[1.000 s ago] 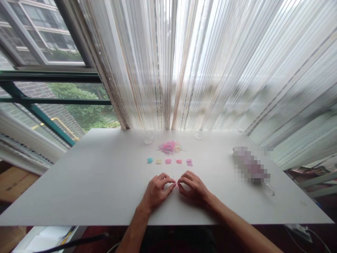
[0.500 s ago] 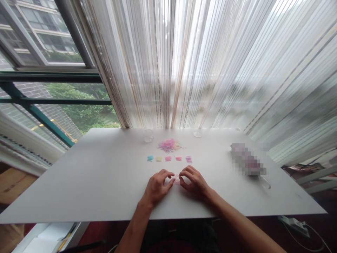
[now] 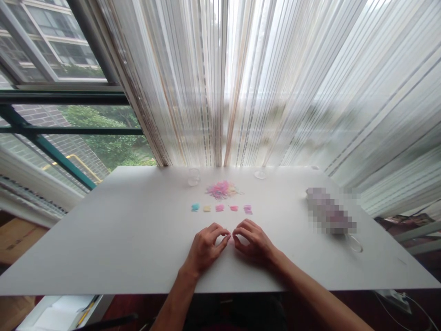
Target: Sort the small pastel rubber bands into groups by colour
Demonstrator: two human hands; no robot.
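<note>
My left hand [image 3: 206, 243] rests over the front middle of the white table [image 3: 113, 239], thumb and forefinger pinched together. Facing it, my right hand [image 3: 255, 241] also pinches, its fingertips almost touching the left ones. Whatever is between the tips is too small to make out. A faint pinkish patch lies on the table just under the fingertips, mostly hidden. Beyond the hands runs a row of small colour-sorted bunches: teal [image 3: 195, 208], yellow [image 3: 206, 208], pink [image 3: 219, 208], coral [image 3: 234, 208] and purple [image 3: 248, 209]. Behind them spreads a mixed pile of thin, colourful loop-like pieces [image 3: 222, 189].
A clear container [image 3: 193, 177] stands at the back left of the pile, and a clear round lid [image 3: 260, 174] lies at the back right. On the right is a blurred-out pouch-like object [image 3: 329, 211] with a loop strap [image 3: 354, 243]. Striped curtains [image 3: 248, 92] hang behind the table.
My fingertips have closed in, the left thumb and forefinger coming together and the two hands drawing nearer each other. The view has shifted slightly.
</note>
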